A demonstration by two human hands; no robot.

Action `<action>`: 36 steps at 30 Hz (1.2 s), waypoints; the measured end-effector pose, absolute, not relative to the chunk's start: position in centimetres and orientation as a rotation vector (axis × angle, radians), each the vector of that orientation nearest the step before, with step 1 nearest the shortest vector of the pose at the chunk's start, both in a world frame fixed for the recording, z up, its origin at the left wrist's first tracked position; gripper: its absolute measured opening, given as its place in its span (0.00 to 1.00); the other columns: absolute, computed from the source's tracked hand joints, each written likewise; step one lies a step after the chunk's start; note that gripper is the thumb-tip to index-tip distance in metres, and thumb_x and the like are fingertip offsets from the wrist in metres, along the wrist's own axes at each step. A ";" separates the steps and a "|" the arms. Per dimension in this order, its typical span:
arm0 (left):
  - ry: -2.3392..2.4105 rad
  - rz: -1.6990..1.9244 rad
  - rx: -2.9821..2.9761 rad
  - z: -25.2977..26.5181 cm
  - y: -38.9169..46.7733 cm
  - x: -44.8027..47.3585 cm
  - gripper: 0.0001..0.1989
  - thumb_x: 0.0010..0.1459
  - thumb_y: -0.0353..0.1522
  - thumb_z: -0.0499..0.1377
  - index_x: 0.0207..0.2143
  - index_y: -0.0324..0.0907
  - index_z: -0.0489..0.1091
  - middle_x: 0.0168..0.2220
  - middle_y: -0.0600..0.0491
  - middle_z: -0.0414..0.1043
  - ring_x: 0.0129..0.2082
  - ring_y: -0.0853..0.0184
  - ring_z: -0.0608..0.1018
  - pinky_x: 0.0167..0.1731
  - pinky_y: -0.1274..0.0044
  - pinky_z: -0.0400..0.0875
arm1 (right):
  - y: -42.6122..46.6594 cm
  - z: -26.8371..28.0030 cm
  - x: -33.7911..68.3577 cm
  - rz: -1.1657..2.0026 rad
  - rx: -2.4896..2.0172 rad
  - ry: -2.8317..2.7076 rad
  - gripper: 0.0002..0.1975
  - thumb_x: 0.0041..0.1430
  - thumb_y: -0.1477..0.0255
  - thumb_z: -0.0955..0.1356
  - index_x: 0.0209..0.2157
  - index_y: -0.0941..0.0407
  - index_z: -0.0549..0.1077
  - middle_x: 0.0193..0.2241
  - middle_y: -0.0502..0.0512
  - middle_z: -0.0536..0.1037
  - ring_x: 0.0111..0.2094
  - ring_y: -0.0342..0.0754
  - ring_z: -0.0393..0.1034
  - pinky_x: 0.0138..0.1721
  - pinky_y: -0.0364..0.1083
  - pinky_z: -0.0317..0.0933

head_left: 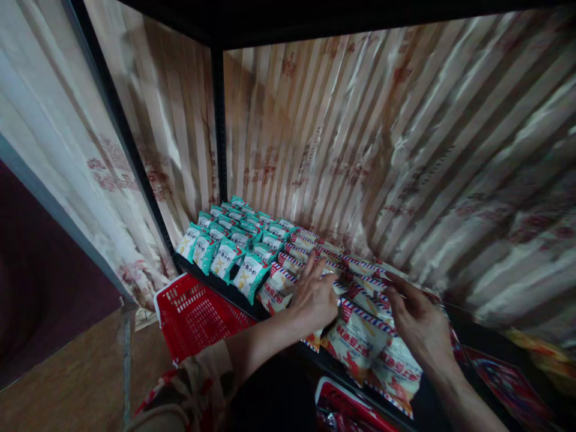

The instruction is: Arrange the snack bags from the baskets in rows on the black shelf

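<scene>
My left hand (315, 294) reaches over the rows of white snack bags with red lettering and striped edges, its fingers partly stretched out on them. At the right end of these rows is my right hand (423, 327), fingers bent but apart, beside the bags at the back. A front white snack bag (357, 339) leans between the two hands, with another white snack bag (396, 372) to its right. Left of them stand several rows of teal snack bags (227, 261). My hands hide part of the white bags, and neither hand visibly holds one.
The bags stand on a dark shelf (202, 276) with black metal posts (219, 126). Patterned curtain cloth (288, 138) hangs behind. Below the shelf are a red basket (198, 312) and another red container (346, 408). Dark red and yellow packets (544, 360) lie at the right.
</scene>
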State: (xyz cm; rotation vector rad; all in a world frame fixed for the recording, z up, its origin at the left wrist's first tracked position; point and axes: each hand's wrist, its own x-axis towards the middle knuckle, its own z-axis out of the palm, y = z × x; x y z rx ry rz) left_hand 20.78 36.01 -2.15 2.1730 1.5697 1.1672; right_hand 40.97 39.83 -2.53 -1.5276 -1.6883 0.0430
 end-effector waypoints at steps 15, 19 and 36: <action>2.118 1.347 2.372 -11.9 34.9 -0.5 0.21 0.58 0.22 0.47 0.53 0.38 0.64 0.60 0.44 0.58 0.66 0.54 0.41 0.58 0.55 0.58 | 39.2 -1.4 24.6 0.658 -1.275 -1.959 0.21 0.59 0.58 0.61 0.48 0.55 0.72 0.45 0.57 0.77 0.46 0.53 0.72 0.49 0.53 0.65; 2.113 1.186 2.452 -12.8 35.5 -1.6 0.22 0.57 0.24 0.50 0.55 0.40 0.62 0.62 0.44 0.54 0.66 0.52 0.39 0.58 0.54 0.56 | 39.2 -1.4 21.8 0.728 -1.259 -2.036 0.22 0.59 0.59 0.60 0.47 0.56 0.73 0.46 0.58 0.77 0.47 0.54 0.71 0.50 0.54 0.64; 2.103 1.072 2.573 -14.1 37.0 -3.6 0.25 0.59 0.26 0.50 0.59 0.42 0.57 0.62 0.47 0.55 0.65 0.56 0.48 0.60 0.59 0.52 | 40.3 -1.9 16.4 0.825 -1.188 -2.043 0.20 0.59 0.59 0.62 0.46 0.56 0.74 0.42 0.58 0.79 0.41 0.52 0.75 0.43 0.50 0.69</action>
